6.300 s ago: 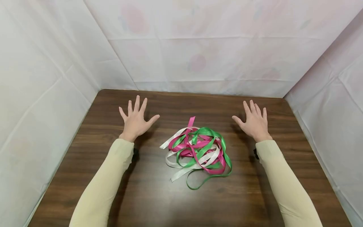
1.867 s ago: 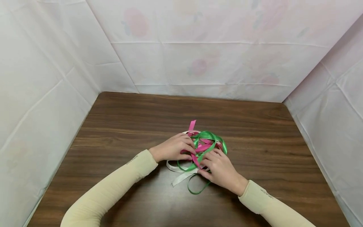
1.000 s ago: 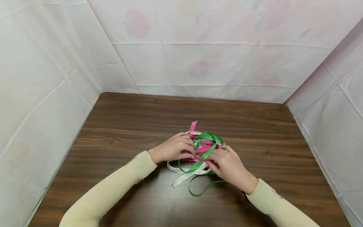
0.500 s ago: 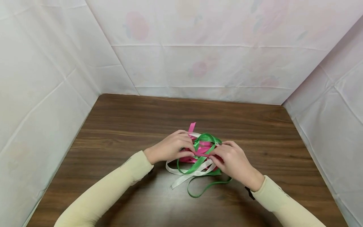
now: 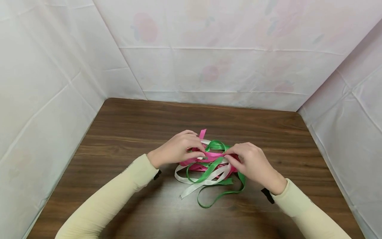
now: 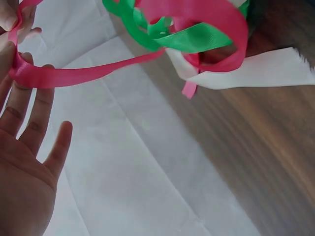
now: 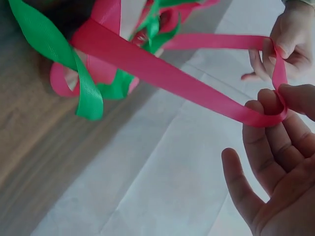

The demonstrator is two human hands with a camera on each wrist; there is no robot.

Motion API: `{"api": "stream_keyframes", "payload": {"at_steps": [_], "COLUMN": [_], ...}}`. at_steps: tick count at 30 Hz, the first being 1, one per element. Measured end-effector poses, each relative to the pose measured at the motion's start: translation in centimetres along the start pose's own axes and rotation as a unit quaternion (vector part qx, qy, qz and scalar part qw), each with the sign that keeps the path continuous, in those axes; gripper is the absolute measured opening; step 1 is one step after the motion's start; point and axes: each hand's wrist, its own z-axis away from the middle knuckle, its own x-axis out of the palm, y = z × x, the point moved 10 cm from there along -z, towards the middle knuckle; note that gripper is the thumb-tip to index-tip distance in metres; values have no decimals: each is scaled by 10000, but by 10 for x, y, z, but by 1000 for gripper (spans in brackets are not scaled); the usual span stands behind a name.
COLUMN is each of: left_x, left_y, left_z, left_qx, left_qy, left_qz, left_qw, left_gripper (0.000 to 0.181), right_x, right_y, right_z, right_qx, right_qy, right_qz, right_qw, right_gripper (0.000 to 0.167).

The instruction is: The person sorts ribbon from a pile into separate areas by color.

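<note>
A tangled heap of satin ribbons lies mid-table: pink, a green ribbon (image 5: 212, 168) and a white ribbon (image 5: 188, 191). My left hand (image 5: 180, 149), at the heap's left, pinches the pink ribbon (image 5: 215, 156) between thumb and fingers. From the other side my right hand (image 5: 253, 162) pinches the same ribbon, so a short stretch runs between them. Both wrist views show the pink ribbon (image 6: 74, 76) raised off the heap, its two lengths trailing back into the tangle. In the right wrist view the little finger (image 7: 241, 182) stands away from the ribbon.
The heap rests on a dark wood-grain table (image 5: 134, 116). Pale cloth (image 5: 223, 66) with faded fruit prints hangs behind it, and white cloth (image 5: 38, 116) closes off the left and right sides. A thin green loop and a white end reach toward the near edge.
Earlier, both hands were spread flat, apart from the heap. They came in to it and took the pink ribbon. Over the last second they have lifted it and the right hand has shifted rightward.
</note>
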Motion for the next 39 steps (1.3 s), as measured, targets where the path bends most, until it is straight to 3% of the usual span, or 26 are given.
{"api": "stream_keyframes", "payload": {"at_steps": [8,17,24,30,39], "left_x": [-18,-36,-42,-49,-58], "left_y": [-3,-15,-29,-39,-60], "left_z": [2,16,31,45,62], "left_qx": [-76,-310,-674,-952,-1487], "left_qy": [192,399,253,309,490], "left_qz": [98,-24,178,376,944], "left_qw": [9997,9987,9972,9943,9831], "left_gripper": [17,18,13,13,16], "right_x": [-16,-23,-32,-43,-52], "right_y": [10,24,33,39,51], "right_z": [-7,-11,-14,-15,-15], "right_qx": [167,558,728,818,1034], "right_qy": [-36,-214,-231,-153,-143], "right_qz": [-410,-886,-951,-826,-750], "right_qw": [9990,9943,9925,9931,9917], "right_gripper": [15,22,21,21,20]}}
